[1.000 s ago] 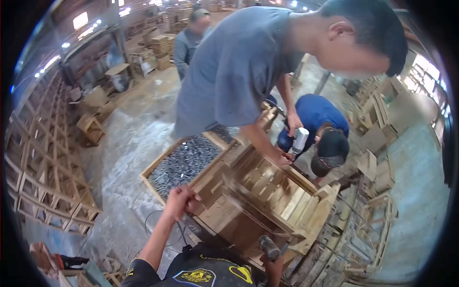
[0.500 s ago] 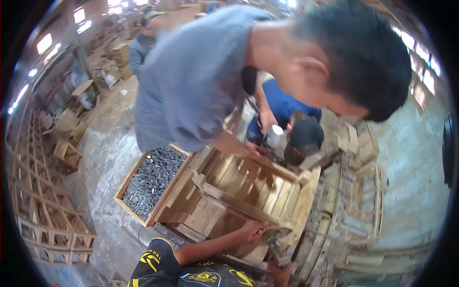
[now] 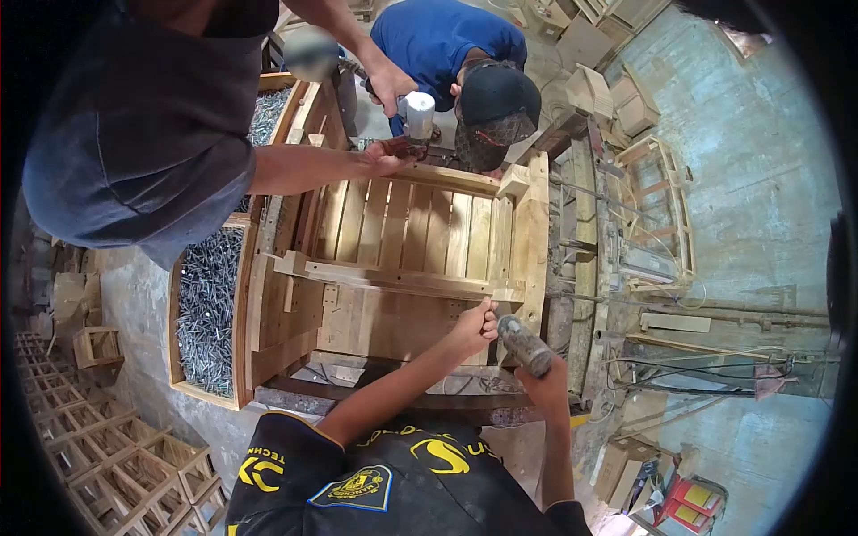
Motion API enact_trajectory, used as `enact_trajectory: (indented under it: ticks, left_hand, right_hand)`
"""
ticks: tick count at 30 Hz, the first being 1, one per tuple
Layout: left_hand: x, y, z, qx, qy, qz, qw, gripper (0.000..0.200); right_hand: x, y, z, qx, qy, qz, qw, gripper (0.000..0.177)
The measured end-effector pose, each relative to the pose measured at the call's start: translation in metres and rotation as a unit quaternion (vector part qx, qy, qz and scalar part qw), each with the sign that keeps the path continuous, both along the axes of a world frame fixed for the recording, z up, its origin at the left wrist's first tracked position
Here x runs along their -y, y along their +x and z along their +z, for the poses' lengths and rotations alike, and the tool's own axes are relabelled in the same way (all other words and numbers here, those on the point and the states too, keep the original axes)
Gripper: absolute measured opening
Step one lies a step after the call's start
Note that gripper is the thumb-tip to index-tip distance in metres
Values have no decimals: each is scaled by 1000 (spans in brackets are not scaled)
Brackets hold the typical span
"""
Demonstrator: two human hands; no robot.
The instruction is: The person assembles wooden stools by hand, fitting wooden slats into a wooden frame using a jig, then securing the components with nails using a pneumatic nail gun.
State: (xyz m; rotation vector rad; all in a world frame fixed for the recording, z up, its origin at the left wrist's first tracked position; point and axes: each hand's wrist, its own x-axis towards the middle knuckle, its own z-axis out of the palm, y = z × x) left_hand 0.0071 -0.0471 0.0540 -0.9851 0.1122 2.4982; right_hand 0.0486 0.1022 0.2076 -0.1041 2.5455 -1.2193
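Note:
My left hand (image 3: 476, 328) is closed in a pinch at the near right corner of a slatted wooden frame (image 3: 393, 279); whatever its fingers hold is too small to make out. Just right of it, my right hand (image 3: 543, 382) grips a hammer (image 3: 525, 346) with a thick, cylindrical grey metal head. The head hangs tilted close to my left fingers, and the handle is mostly hidden. Pale slats (image 3: 420, 223) fill the far half of the frame. A wide board (image 3: 534, 241) runs along its right end.
Wooden boxes of nails (image 3: 207, 313) stand left of the frame. Across from me, one person holds a white-headed tool (image 3: 417, 112); another in a blue shirt (image 3: 447, 40) bends over the far edge. Metal bars and planks (image 3: 581, 268) lie right. Cables (image 3: 706, 371) trail beyond.
My view has swung and now looks down more squarely on the frame. The person at the far left has drawn back leftward. My left hand remains at the corner, the hammer beside it.

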Motion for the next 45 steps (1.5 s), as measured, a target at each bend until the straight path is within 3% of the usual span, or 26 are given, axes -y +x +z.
enact_trajectory:
  ticks: [5,8,11,13,16,19,21,22,25,28,31,34,37,40,43,45]
  left_hand:
    - [-1,-22,-35,-41,76,31,996,21]
    - [-1,-29,-55,-37,88,30,995,20]
    - [-6,-34,-65,-41,85,35,995,20]
    - [-5,-34,-58,-25,94,38,995,20]
    - [-9,-22,-67,6,70,44,997,16]
    - [21,16,-24,-42,-36,-78,995,15]
    - [36,51,-17,-49,-102,-92,989,17]
    - [43,64,-14,-51,-137,-96,985,19]
    - [71,91,11,-11,-203,-123,971,11]
    - [85,112,0,-10,-257,-111,960,18]
    - [82,123,-40,4,-161,-54,985,20]
    - [94,122,-36,-65,-154,-50,985,23]
    - [111,108,-5,-76,-281,-80,953,19]
    - [117,102,-22,-168,-252,39,952,19]
    - [130,81,-32,-126,-152,72,978,20]
    - [139,75,-24,-94,-156,76,980,20]
  right_hand:
    - [9,-45,-9,6,27,52,998,27]
    - [31,-69,9,108,113,38,987,24]
    - [32,-90,-5,60,161,121,978,22]
    - [40,-100,0,143,160,79,973,22]
    - [48,-116,0,205,165,66,963,22]
    - [57,-127,-1,209,218,89,949,24]
    - [61,-128,-13,204,251,103,941,25]
    - [62,-128,-21,206,261,61,941,19]
    - [45,-131,-42,225,203,37,952,17]
    - [53,-129,-35,219,220,41,950,15]
    - [61,-120,-27,207,216,27,954,11]
    - [61,-119,-23,232,220,49,946,10]
    - [66,-97,-5,188,163,75,966,20]
    - [81,-53,15,153,107,44,981,25]
    - [84,-23,19,171,-14,75,982,21]
    - [82,-12,9,146,-9,115,983,24]
